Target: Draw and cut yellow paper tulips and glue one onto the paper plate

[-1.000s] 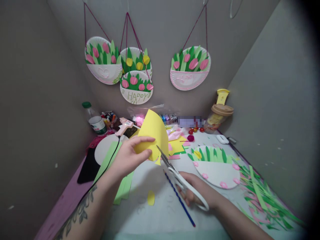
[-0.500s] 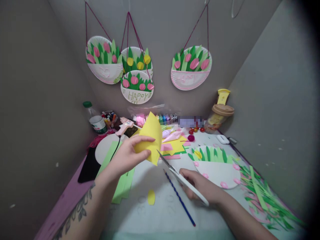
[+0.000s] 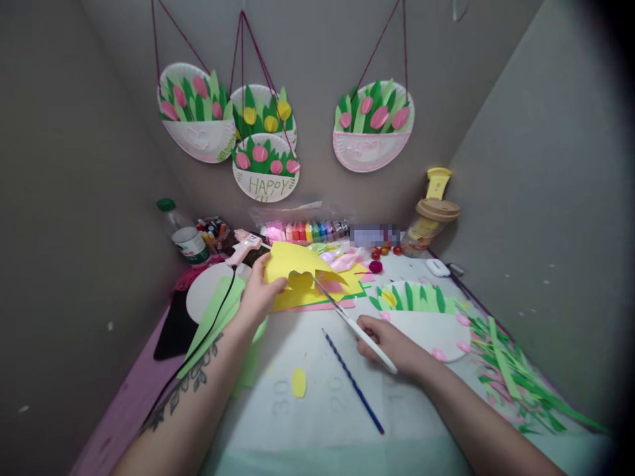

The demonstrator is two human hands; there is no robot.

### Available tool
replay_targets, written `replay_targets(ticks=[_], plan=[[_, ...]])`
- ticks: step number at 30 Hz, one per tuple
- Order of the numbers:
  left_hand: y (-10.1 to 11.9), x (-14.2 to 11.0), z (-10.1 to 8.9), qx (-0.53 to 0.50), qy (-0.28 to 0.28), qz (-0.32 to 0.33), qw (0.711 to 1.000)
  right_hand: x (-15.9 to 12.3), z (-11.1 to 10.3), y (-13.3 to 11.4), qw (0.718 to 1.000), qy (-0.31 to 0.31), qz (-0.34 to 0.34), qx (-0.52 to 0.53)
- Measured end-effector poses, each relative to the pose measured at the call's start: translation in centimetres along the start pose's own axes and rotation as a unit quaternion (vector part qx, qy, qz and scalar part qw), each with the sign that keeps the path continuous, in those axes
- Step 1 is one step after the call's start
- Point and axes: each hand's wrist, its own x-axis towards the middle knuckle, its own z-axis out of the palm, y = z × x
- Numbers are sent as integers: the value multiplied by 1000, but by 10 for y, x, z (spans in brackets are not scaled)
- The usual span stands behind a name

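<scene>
My left hand (image 3: 262, 285) pinches the left side of a yellow paper sheet (image 3: 290, 259), which has a curved notch cut in its lower edge. My right hand (image 3: 380, 340) is closed around white-handled scissors (image 3: 364, 336). Their blades point up and left, with the tips at the paper's cut edge. Below lies a small yellow paper oval (image 3: 299, 383). A dark blue pencil (image 3: 353, 382) rests diagonally on the mat under the scissors. More yellow paper (image 3: 285, 301) and some pink sheets lie beneath the held sheet.
Right of the scissors sits a paper-plate basket (image 3: 421, 330) with green leaves, beside a pile of green strips (image 3: 516, 370). Leftward are a glue gun (image 3: 244, 246), a white disc (image 3: 201, 297) and light green paper (image 3: 213, 324). A bottle (image 3: 186, 238) and a lidded cup (image 3: 429, 225) stand behind.
My left hand has turned and moved the yellow sheet left and away, so its notched edge now shows. My right hand and the scissors have shifted slightly left and away. The view has tilted slightly.
</scene>
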Motion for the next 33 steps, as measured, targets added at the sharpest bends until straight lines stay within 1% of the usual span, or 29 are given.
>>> replay_targets(ticks=[1, 2, 3, 4, 5, 6, 7, 8, 9, 11, 12, 13, 14, 15, 17, 18, 19, 21, 24, 26, 28, 31, 33], plan=[[-1, 1, -2, 31, 7, 3, 999, -1, -1, -2, 1000, -9, -8, 5], [-1, 2, -3, 74, 24, 20, 997, -2, -2, -3, 1000, -18, -16, 6], [-2, 1, -4, 127, 50, 53, 989, -3, -3, -4, 999, -27, -23, 7], [-2, 0, -4, 182, 80, 98, 975, -4, -3, -5, 999, -32, -27, 8], [-1, -4, -3, 230, 109, 151, 955, -4, -3, -5, 999, -32, -30, 10], [-1, -8, 0, 268, 127, 203, 933, -4, -3, -5, 999, -29, -32, 11], [-1, -14, 4, 294, 124, 247, 915, -4, -2, -5, 999, -26, -32, 13], [-2, -21, 9, 308, 103, 279, 904, -4, -2, -4, 999, -22, -32, 15], [-2, -29, 15, 324, 59, 290, 899, -3, -1, -3, 999, -20, -34, 18], [-3, -42, 28, 381, -61, 261, 885, -2, 0, 1, 998, -20, -41, 34], [-4, -47, 33, 419, -120, 239, 868, -1, 0, 3, 998, -18, -47, 47], [-4, -49, 37, 451, -159, 219, 851, 0, 0, 5, 997, -14, -53, 61], [-4, -49, 40, 479, -181, 207, 834, 2, 0, 8, 995, -7, -58, 75], [-3, -45, 42, 499, -185, 202, 822, 3, 0, 10, 994, 4, -63, 88], [-1, -30, 40, 523, -164, 194, 813, 5, 0, 13, 991, 39, -74, 106], [1, -19, 38, 530, -150, 184, 814, 7, 0, 14, 988, 61, -82, 118], [1, -6, 36, 539, -137, 152, 817, 8, 0, 16, 984, 83, -91, 133], [1, 19, 30, 550, -120, 112, 819, 11, 0, 18, 973, 120, -104, 168], [-5, 47, 22, 554, -108, 57, 824, 15, -1, 22, 962, 146, -110, 202], [-11, 56, 18, 551, -109, 34, 827, 17, 0, 25, 961, 147, -117, 203], [-15, 60, 14, 554, -99, 22, 826, 19, 0, 28, 961, 144, -129, 198], [-19, 64, 10, 560, -82, 16, 824, 21, 2, 30, 962, 140, -136, 191], [-20, 67, 8, 553, -87, 19, 829, 22, 3, 30, 963, 141, -130, 189]])
